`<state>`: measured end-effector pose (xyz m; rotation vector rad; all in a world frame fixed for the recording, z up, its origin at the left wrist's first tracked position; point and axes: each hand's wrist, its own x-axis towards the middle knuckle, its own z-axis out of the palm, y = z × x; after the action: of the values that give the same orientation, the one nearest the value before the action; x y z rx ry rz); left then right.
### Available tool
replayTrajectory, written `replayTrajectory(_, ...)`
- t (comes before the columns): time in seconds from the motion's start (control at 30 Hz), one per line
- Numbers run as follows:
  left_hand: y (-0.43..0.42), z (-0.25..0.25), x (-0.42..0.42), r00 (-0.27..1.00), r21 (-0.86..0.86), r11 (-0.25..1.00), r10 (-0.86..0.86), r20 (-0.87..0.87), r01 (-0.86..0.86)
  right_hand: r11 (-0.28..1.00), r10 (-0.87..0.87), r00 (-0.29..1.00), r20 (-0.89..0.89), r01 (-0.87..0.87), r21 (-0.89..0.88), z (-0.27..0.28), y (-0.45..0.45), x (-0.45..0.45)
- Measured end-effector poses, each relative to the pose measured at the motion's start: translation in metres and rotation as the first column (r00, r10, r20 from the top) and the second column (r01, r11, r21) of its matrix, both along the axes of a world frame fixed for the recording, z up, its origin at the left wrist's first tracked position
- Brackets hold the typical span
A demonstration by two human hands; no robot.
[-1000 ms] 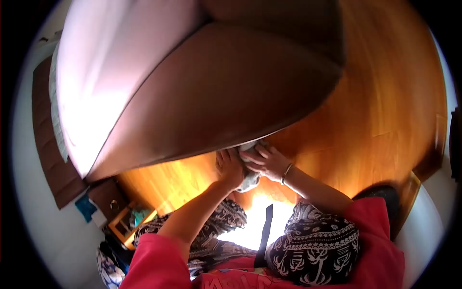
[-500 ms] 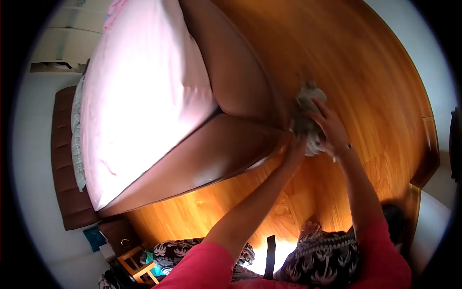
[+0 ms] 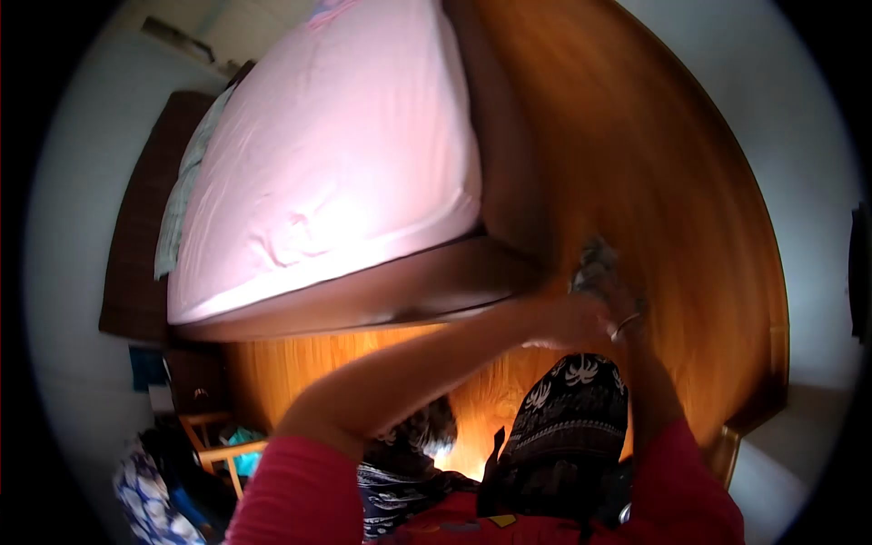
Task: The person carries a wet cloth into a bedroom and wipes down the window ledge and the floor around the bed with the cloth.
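A crumpled grey-white cloth [image 3: 595, 259] is bunched low over the wooden floor, just right of the bed's corner. My right hand [image 3: 619, 298] is closed on it, blurred by motion, with a band around the wrist. Reaching across from the left, my left hand [image 3: 570, 320] lies close against the right hand and wrist. Its fingers are smeared and partly hidden, so whether they grip anything does not show.
The bed [image 3: 336, 154] with a pink sheet and brown frame fills the upper left. Wooden floor [image 3: 690, 245] runs along its right side to the wall. My patterned trouser knee [image 3: 572, 409] is below my hands. A small wooden frame [image 3: 213, 445] stands lower left.
Both hands and the cloth have come nearer to my body. My left hand has shifted from the cloth toward my right wrist. The view has turned, showing the bed higher up.
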<state>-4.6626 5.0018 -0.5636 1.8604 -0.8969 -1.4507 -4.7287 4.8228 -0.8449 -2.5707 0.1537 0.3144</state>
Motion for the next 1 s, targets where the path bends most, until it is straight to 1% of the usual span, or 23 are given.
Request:
replayTrajectory(0.07, 0.018, 0.055, 0.020, 0.998, -0.054, 0.998, -0.009, 0.056, 0.013, 0.906, -0.222, 0.974, 0.040, 0.191, 0.379, 0.019, -0.045, 0.039)
replayTrajectory(0.13, 0.053, 0.093, 0.038, 0.991, -0.069, 0.994, 0.094, 0.100, -0.088, 0.506, -0.370, 0.925, -0.085, 0.278, 0.816, 0.066, -0.077, 0.059)
replayTrajectory(0.2, 0.088, 0.126, 0.043, 0.952, 0.022, 0.952, 0.303, 0.043, -0.304, 0.164, -0.315, 0.935, -0.163, 0.223, 0.961, 0.119, -0.087, 0.067)
replayTrajectory(0.23, 0.103, 0.138, 0.044, 0.903, 0.100, 0.899, 0.430, -0.015, -0.427, 0.057, -0.275, 0.944, -0.183, 0.206, 0.977, 0.132, -0.088, 0.069)
replayTrajectory(0.3, 0.138, 0.143, 0.058, 0.870, 0.002, 0.871, 0.490, -0.046, -0.491, -0.095, -0.238, 0.950, -0.200, 0.183, 0.979, 0.152, -0.080, 0.073)
replayTrajectory(0.33, 0.138, 0.147, 0.063, 0.891, 0.003, 0.893, 0.450, -0.064, -0.451, -0.095, -0.282, 0.935, -0.214, 0.195, 0.976, 0.153, -0.084, 0.071)
replayTrajectory(0.4, 0.137, 0.159, 0.076, 0.772, -0.031, 0.774, 0.626, -0.112, -0.632, -0.449, -0.102, 0.969, -0.225, 0.157, 0.880, 0.164, -0.061, 0.073)
replayTrajectory(0.43, 0.136, 0.149, 0.089, 0.778, -0.022, 0.784, 0.613, -0.140, -0.621, -0.443, -0.119, 0.961, -0.251, 0.175, 0.880, 0.177, -0.043, 0.075)
replayTrajectory(0.5, 0.110, 0.129, 0.103, 0.802, -0.355, 0.727, 0.582, -0.135, -0.587, -0.455, -0.165, 0.986, -0.025, -0.054, 0.889, 0.223, -0.013, 0.072)
replayTrajectory(0.57, 0.075, 0.117, 0.119, 0.862, -0.305, 0.860, 0.473, 0.182, -0.408, -0.492, -0.198, 0.980, -0.009, -0.091, 0.866, 0.286, 0.034, 0.067)
replayTrajectory(0.6, 0.061, 0.124, 0.115, 0.867, -0.146, 0.855, 0.481, -0.129, -0.497, -0.522, -0.218, 0.976, 0.022, -0.136, 0.842, 0.309, 0.046, 0.073)
replayTrajectory(0.63, 0.053, 0.133, 0.112, 0.761, 0.030, 0.846, 0.493, -0.423, -0.532, -0.533, -0.213, 0.976, 0.036, -0.147, 0.833, 0.321, 0.048, 0.087)
replayTrajectory(0.67, 0.053, 0.129, 0.116, 0.762, 0.035, 0.843, 0.502, -0.409, -0.536, -0.383, -0.293, 0.956, -0.008, -0.110, 0.917, 0.329, 0.045, 0.102)
replayTrajectory(0.7, 0.063, 0.123, 0.120, 0.880, -0.162, 0.878, 0.408, -0.241, -0.451, -0.215, -0.378, 0.925, -0.034, -0.053, 0.975, 0.337, 0.045, 0.118)
replayTrajectory(0.73, 0.069, 0.127, 0.122, 0.946, -0.331, 0.889, 0.321, -0.045, -0.318, -0.179, -0.350, 0.910, -0.221, 0.167, 0.970, 0.337, 0.048, 0.149)
replayTrajectory(0.77, 0.081, 0.138, 0.118, 0.871, -0.291, 0.828, 0.408, -0.275, -0.480, -0.085, -0.378, 0.902, -0.207, 0.189, 0.978, 0.343, 0.059, 0.153)
replayTrajectory(0.8, 0.096, 0.155, 0.120, 0.737, -0.216, 0.754, 0.466, -0.490, -0.620, 0.015, -0.408, 0.893, -0.190, 0.214, 0.977, 0.365, 0.080, 0.157)
replayTrajectory(0.83, 0.119, 0.166, 0.135, 0.907, -0.217, 0.889, 0.355, -0.228, -0.403, 0.254, -0.229, 0.973, 0.001, 0.059, 0.965, 0.369, 0.085, 0.161)
replayTrajectory(0.87, 0.143, 0.178, 0.152, 0.982, -0.149, 0.973, 0.184, 0.043, -0.175, 0.448, -0.002, 0.988, 0.152, -0.135, 0.884, 0.372, 0.088, 0.165)
replayTrajectory(0.9, 0.145, 0.190, 0.161, 0.968, 0.011, 1.000, -0.020, 0.251, 0.018, 0.697, 0.211, 0.895, 0.394, -0.420, 0.581, 0.379, 0.084, 0.159)
replayTrajectory(0.93, 0.146, 0.218, 0.182, 0.883, 0.203, 0.966, -0.233, 0.408, 0.162, 0.767, 0.333, 0.865, 0.376, -0.480, 0.425, 0.379, 0.097, 0.162)
replayTrajectory(0.97, 0.141, 0.236, 0.198, 0.883, 0.319, 0.948, -0.147, 0.445, -0.003, 0.803, 0.415, 0.823, 0.389, -0.532, 0.269, 0.372, 0.111, 0.165)
replayTrajectory(1.0, 0.131, 0.243, 0.208, 0.866, 0.192, 0.977, -0.014, 0.500, -0.095, 0.809, 0.412, 0.826, 0.385, -0.526, 0.262, 0.364, 0.119, 0.167)
